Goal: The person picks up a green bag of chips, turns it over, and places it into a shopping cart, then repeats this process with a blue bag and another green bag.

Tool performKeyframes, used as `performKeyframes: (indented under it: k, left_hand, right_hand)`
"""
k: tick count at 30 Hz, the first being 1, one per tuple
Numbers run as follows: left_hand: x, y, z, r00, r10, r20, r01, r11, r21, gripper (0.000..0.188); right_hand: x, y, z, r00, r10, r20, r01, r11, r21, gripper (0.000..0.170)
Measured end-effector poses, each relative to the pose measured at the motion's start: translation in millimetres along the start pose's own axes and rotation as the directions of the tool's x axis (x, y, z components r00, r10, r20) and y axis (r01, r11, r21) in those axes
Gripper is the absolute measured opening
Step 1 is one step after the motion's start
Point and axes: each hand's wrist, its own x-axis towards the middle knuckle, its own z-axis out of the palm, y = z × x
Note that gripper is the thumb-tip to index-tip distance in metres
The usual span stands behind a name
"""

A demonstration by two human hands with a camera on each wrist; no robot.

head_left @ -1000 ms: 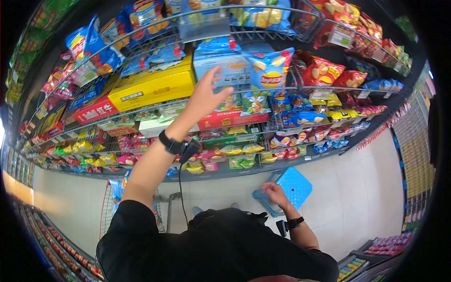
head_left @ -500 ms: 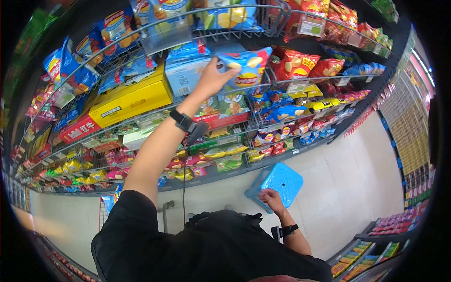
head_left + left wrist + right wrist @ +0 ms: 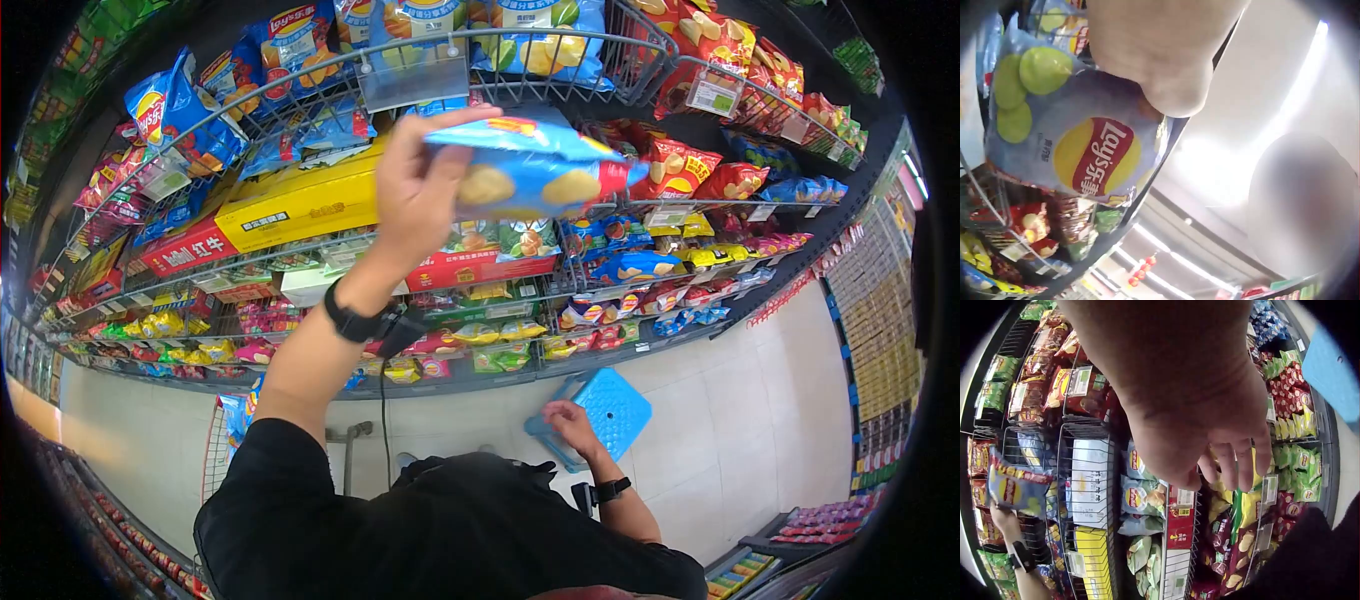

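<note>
In the head view my left hand (image 3: 415,195) grips the left end of a blue chip bag (image 3: 535,170), thumb in front, and the bag lies tilted in front of the shelf. The left wrist view shows the bag's printed side (image 3: 1035,137), with part of my left hand (image 3: 1160,50) at its upper edge. My right hand (image 3: 573,427) hangs low with loosely curled fingers, above a blue stool (image 3: 612,412). In the right wrist view my right hand (image 3: 1204,425) holds nothing; farther off, the left hand (image 3: 1004,522) has the blue bag (image 3: 1016,490).
Wire shelves (image 3: 560,290) with many snack bags span the front. A yellow box (image 3: 310,200) and a red box (image 3: 485,270) sit on them. A shopping cart (image 3: 215,440) stands at the lower left, and more shelves (image 3: 780,540) are at the lower right.
My left hand has taken hold of the blue bag and lifted it off the shelf toward the head camera, tilting it. The right hand has stayed low near the stool.
</note>
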Motion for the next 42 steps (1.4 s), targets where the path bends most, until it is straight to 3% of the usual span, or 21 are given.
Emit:
performKeyframes:
  k: [3, 5, 7, 9, 12, 15, 16, 19, 20, 23, 24, 27, 28, 31, 34, 37, 42]
  left_hand:
    - [-22.4, 45.8, -31.5, 0.995, -0.089, -0.036, 0.087, 0.995, -0.056, 0.019]
    - [-55.3, 54.9, -46.8, 0.969, -0.246, -0.010, 0.242, 0.959, -0.147, 0.022]
    - [-100.5, 51.7, -64.9, 0.890, -0.454, 0.032, 0.455, 0.891, -0.005, 0.023]
    - [-149.8, 40.4, -71.8, 0.778, -0.626, -0.054, 0.618, 0.778, -0.115, 0.018]
    - [-206.0, 38.6, -84.7, 0.678, -0.678, -0.283, 0.706, 0.708, -0.003, 0.016]
    - [-238.7, 45.5, -96.3, 0.641, -0.567, -0.518, 0.697, 0.713, 0.081, 0.014]
    - [-250.7, 49.9, -102.7, 0.593, -0.562, -0.577, 0.702, 0.711, 0.030, 0.013]
    - [-271.4, 71.9, -102.5, 0.504, -0.552, -0.665, 0.730, 0.683, -0.013, 0.012]
    - [-286.6, 76.5, -108.3, 0.506, -0.612, -0.608, 0.722, 0.686, -0.089, 0.026]
    - [-313.5, 92.0, -127.0, 0.598, -0.630, -0.495, 0.700, 0.711, -0.059, 0.054]
    - [-321.2, 99.5, -137.9, 0.586, -0.702, -0.404, 0.751, 0.658, -0.052, 0.079]
    - [-336.9, 126.8, -148.4, 0.410, -0.836, -0.365, 0.893, 0.449, -0.026, 0.081]
    - [-341.3, 130.0, -150.7, 0.401, -0.819, -0.410, 0.876, 0.474, -0.090, 0.080]
    - [-328.8, 151.1, -163.1, 0.300, -0.832, -0.466, 0.938, 0.345, -0.012, 0.071]
    - [-347.5, 146.4, -174.6, 0.372, -0.803, -0.465, 0.873, 0.473, -0.119, 0.065]
    - [-349.8, 152.5, -185.6, 0.348, -0.819, -0.457, 0.855, 0.477, -0.203, 0.072]
    - [-356.8, 158.7, -209.3, 0.363, -0.817, -0.448, 0.816, 0.511, -0.270, 0.063]
  right_hand:
    - [13.7, 0.6, -4.8, 0.997, 0.008, 0.078, -0.003, 0.998, -0.062, 0.028]
    - [22.1, -25.5, 7.2, 0.990, -0.048, 0.133, 0.050, 0.999, -0.009, 0.030]
    - [24.7, -70.9, 24.7, 0.968, -0.051, 0.244, 0.047, 0.999, 0.021, 0.041]
    - [24.0, -119.4, 44.1, 0.916, 0.005, 0.401, -0.009, 1.000, 0.007, 0.059]
    - [44.2, -136.9, 86.8, 0.675, -0.316, 0.666, 0.159, 0.945, 0.287, 0.083]
    - [45.6, -170.2, 136.1, 0.555, -0.313, 0.770, 0.141, 0.948, 0.284, 0.092]
    - [47.6, -165.8, 154.8, 0.620, -0.349, 0.703, 0.190, 0.936, 0.297, 0.087]
    - [58.7, -162.2, 185.0, 0.694, -0.176, 0.698, 0.204, 0.978, 0.045, 0.077]
    - [57.5, -163.5, 195.7, 0.698, -0.252, 0.671, 0.286, 0.956, 0.062, 0.065]
    - [56.3, -168.0, 220.3, 0.730, -0.227, 0.645, 0.288, 0.958, 0.011, 0.063]
    - [53.4, -168.9, 229.8, 0.733, -0.216, 0.645, 0.210, 0.974, 0.087, 0.061]
    - [54.9, -163.4, 249.8, 0.692, -0.187, 0.697, 0.234, 0.972, 0.028, 0.058]
    - [51.9, -164.2, 255.6, 0.678, -0.157, 0.718, 0.229, 0.973, -0.004, 0.057]
    - [46.6, -166.5, 271.6, 0.657, -0.109, 0.746, 0.215, 0.975, -0.047, 0.056]
    - [40.2, -160.4, 286.7, 0.665, -0.112, 0.738, 0.152, 0.988, 0.013, 0.056]
    - [30.8, -163.7, 301.9, 0.674, -0.125, 0.728, 0.087, 0.992, 0.090, 0.056]
    - [24.5, -160.8, 326.9, 0.682, -0.082, 0.727, 0.035, 0.996, 0.080, 0.056]
